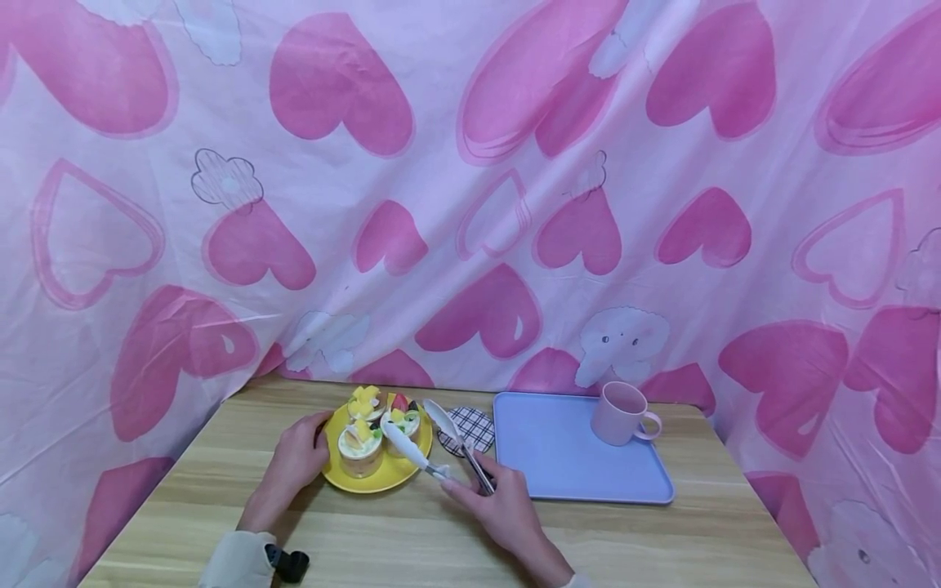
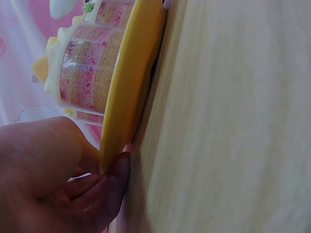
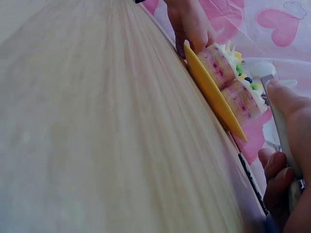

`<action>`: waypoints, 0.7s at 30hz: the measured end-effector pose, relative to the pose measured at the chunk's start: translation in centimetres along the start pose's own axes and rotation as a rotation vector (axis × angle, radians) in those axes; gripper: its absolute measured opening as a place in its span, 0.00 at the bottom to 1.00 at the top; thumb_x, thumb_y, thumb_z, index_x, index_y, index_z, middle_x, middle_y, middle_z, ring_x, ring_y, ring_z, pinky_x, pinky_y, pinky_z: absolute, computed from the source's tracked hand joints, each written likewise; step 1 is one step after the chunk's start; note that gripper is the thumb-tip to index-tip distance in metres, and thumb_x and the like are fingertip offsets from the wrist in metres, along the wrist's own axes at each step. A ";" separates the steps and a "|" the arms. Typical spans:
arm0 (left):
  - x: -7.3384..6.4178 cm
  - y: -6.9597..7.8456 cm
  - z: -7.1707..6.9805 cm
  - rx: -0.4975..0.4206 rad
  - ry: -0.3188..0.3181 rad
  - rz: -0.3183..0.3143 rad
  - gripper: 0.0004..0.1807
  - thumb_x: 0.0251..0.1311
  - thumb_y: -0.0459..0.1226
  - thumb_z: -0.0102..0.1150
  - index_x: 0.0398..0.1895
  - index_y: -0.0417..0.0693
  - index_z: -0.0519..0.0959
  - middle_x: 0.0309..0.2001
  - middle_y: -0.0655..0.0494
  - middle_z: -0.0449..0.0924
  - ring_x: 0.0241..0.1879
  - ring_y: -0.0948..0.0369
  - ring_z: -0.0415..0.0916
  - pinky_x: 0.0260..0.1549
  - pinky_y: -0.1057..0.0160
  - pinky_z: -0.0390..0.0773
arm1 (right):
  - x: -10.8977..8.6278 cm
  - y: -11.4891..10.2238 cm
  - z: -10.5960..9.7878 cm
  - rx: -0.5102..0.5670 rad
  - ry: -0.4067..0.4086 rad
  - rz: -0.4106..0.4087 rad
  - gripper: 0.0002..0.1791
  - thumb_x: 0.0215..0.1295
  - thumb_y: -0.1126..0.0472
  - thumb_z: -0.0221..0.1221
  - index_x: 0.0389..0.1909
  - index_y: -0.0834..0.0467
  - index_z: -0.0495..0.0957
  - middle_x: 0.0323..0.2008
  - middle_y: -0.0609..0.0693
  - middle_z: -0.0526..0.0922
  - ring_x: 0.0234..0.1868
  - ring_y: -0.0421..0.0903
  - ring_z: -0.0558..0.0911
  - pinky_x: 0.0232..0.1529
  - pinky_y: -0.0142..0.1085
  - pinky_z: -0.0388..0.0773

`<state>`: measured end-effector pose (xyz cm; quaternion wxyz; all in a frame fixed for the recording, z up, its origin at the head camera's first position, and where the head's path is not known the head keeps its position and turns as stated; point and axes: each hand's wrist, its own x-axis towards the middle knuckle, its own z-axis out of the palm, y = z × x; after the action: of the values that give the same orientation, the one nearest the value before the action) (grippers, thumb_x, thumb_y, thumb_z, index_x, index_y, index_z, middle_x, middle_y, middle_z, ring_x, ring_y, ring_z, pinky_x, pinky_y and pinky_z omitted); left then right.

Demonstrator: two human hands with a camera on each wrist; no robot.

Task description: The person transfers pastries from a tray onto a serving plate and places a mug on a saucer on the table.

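A yellow plate carries three cake cups, with pink and tan layers and fruit on white cream. One cup is at the front, another behind, and the third at the right. My left hand pinches the plate's left rim; in the left wrist view its fingers reach under the edge. My right hand holds metal tongs with white tips. The tongs' arms are spread apart, one tip over the right cup and the other beyond it, towards the coaster.
A round checked coaster lies between the plate and a blue tray. On the tray's right side stands a pink mug. A pink heart-print curtain hangs behind the wooden table.
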<state>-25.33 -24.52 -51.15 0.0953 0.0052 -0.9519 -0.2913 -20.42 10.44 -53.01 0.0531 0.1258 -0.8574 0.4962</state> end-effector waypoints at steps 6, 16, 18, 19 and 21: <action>-0.3 -0.2 0.2 -0.013 0.010 0.014 0.24 0.67 0.29 0.49 0.66 0.33 0.72 0.61 0.32 0.76 0.62 0.37 0.74 0.60 0.37 0.76 | -0.3 0.1 -0.3 0.010 -0.018 0.028 0.39 0.50 0.30 0.68 0.61 0.46 0.77 0.25 0.44 0.81 0.22 0.37 0.74 0.20 0.30 0.75; -0.1 -0.1 0.1 -0.019 -0.024 -0.019 0.25 0.68 0.30 0.49 0.67 0.34 0.70 0.63 0.33 0.75 0.64 0.37 0.72 0.61 0.37 0.75 | -1.3 0.4 -1.5 -0.025 -0.023 0.079 0.43 0.51 0.30 0.67 0.65 0.48 0.73 0.32 0.40 0.83 0.30 0.38 0.79 0.29 0.29 0.78; -0.1 0.0 0.0 -0.020 -0.018 -0.016 0.24 0.67 0.29 0.49 0.67 0.34 0.71 0.63 0.33 0.75 0.63 0.37 0.72 0.61 0.37 0.75 | -1.6 0.6 -2.0 -0.033 -0.036 0.108 0.45 0.52 0.30 0.67 0.68 0.48 0.71 0.34 0.39 0.83 0.31 0.38 0.79 0.30 0.29 0.79; -0.1 0.0 0.0 -0.018 -0.013 -0.010 0.24 0.67 0.29 0.49 0.66 0.33 0.71 0.62 0.33 0.76 0.63 0.37 0.73 0.60 0.37 0.75 | -1.7 0.7 -2.3 -0.035 -0.045 0.119 0.45 0.52 0.29 0.66 0.68 0.47 0.71 0.35 0.38 0.83 0.31 0.38 0.79 0.30 0.29 0.79; -0.1 0.0 0.0 -0.017 -0.007 -0.001 0.24 0.67 0.29 0.49 0.66 0.33 0.72 0.62 0.32 0.76 0.63 0.37 0.73 0.60 0.37 0.75 | -2.1 1.0 -2.9 -0.034 -0.056 0.121 0.43 0.53 0.30 0.66 0.67 0.46 0.71 0.36 0.39 0.84 0.31 0.38 0.79 0.30 0.29 0.79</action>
<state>-25.25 -24.52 -51.11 0.0920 0.0041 -0.9496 -0.2996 -18.75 13.77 -52.88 0.0012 0.0869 -0.8730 0.4799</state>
